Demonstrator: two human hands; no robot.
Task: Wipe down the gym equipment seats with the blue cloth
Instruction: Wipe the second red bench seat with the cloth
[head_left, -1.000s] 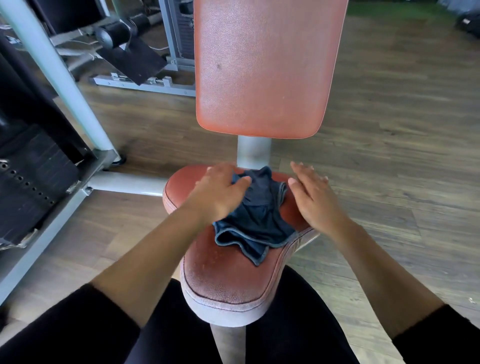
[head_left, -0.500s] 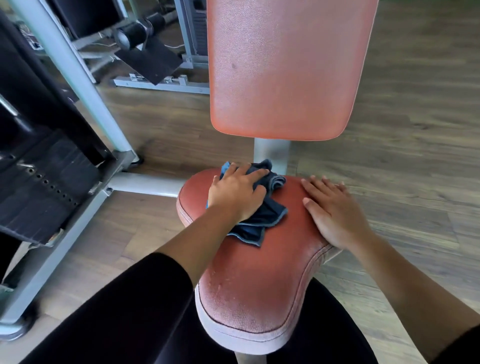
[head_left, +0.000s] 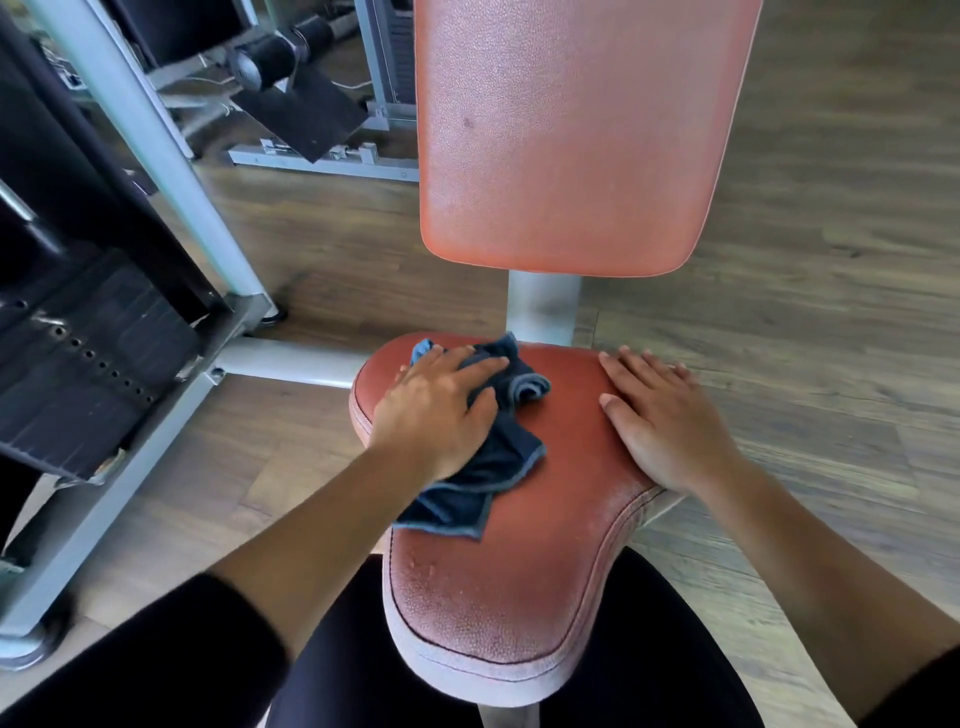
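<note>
Mid-wipe: left hand (head_left: 436, 410), fingers flat, pressed blue cloth (head_left: 498, 462) onto far left of seat (head_left: 519, 597); right hand (head_left: 660, 421) lay flat, fingers straight, steadying. Speckled near end probably remained unwiped.

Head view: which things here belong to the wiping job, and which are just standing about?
In the job: blue cloth on the red seat; left hand pressing the cloth; right hand flat on the seat.
Standing about: red backrest, black weight stack, grey frame post, black roller pad behind.
</note>
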